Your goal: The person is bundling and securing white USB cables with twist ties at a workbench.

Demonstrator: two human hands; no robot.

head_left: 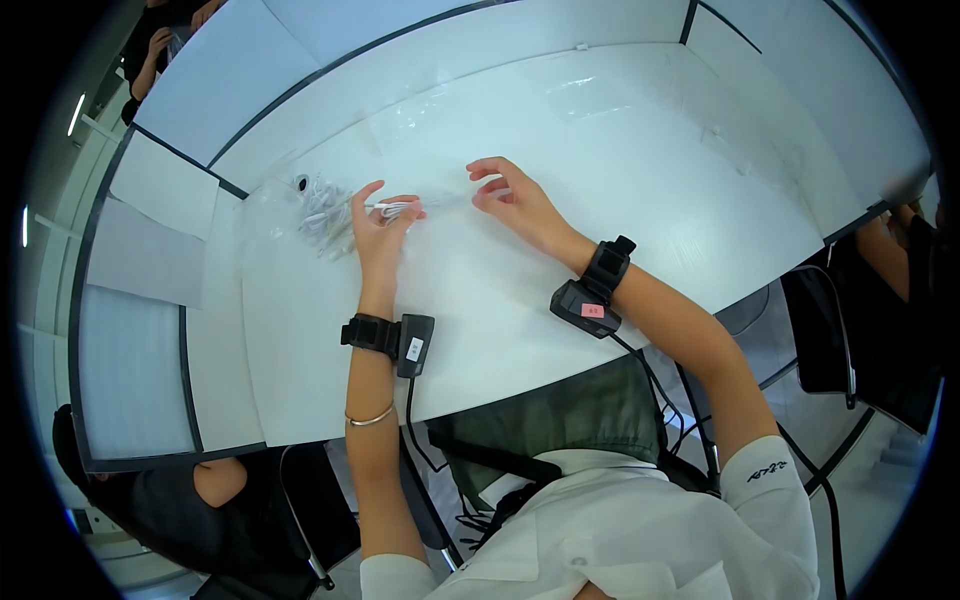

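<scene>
My left hand (383,222) pinches a small coiled white cable (390,209) between thumb and fingers, over the left part of the white table. Just left of it lies a pile of bagged white cables (325,215). To the right, my right hand (505,197) is raised with its fingers curled and apart. Something thin and clear, perhaps a plastic bag (445,200), stretches between the two hands; its edges are hard to make out, and whether the right fingers touch it does not show.
The white table (560,350) has low partition walls (160,245) around it. Clear plastic (590,95) lies toward the back. Black devices with cords are strapped to both wrists. Other people are partly visible at the upper left, lower left and right.
</scene>
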